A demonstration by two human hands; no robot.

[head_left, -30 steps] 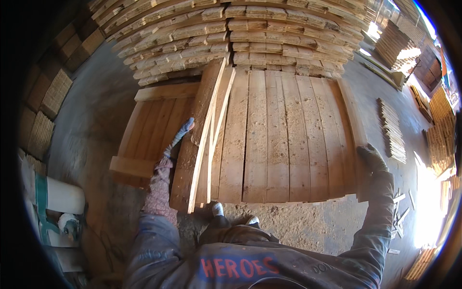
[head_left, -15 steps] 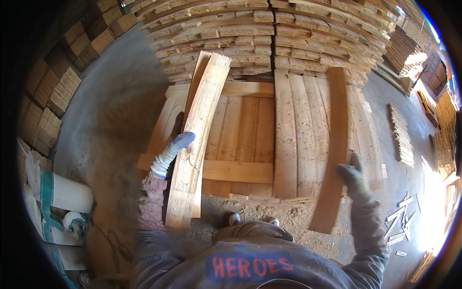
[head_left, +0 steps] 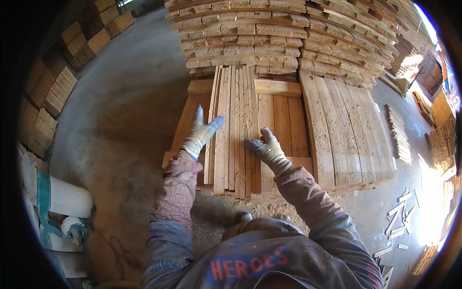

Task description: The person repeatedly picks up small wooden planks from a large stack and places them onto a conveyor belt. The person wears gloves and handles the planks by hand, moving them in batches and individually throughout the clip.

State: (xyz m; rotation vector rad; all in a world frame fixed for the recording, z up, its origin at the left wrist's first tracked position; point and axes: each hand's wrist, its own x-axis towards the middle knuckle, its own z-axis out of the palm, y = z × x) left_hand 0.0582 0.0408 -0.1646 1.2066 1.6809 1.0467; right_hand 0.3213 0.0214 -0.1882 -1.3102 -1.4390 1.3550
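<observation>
Left hand (head_left: 202,132) open, right hand (head_left: 268,149) half-open, both at plank bundle (head_left: 235,103), contact unclear; bundle spans lower stack (head_left: 282,118), back edge to front.

One left hand (head_left: 198,136) and one right hand (head_left: 268,151) (two in all), two shoes (head_left: 246,217), and two crosspieces (head_left: 277,87). One bunch of boards (head_left: 234,125), packed too tightly to count singly, one flat layer of planks (head_left: 340,135) on the right, and two tall stacks (head_left: 240,40) ahead.

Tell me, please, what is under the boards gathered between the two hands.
Crosspieces and flat planks show on either side of the gathered boards, apparently continuing beneath; whatever lies directly under them is covered.
</observation>
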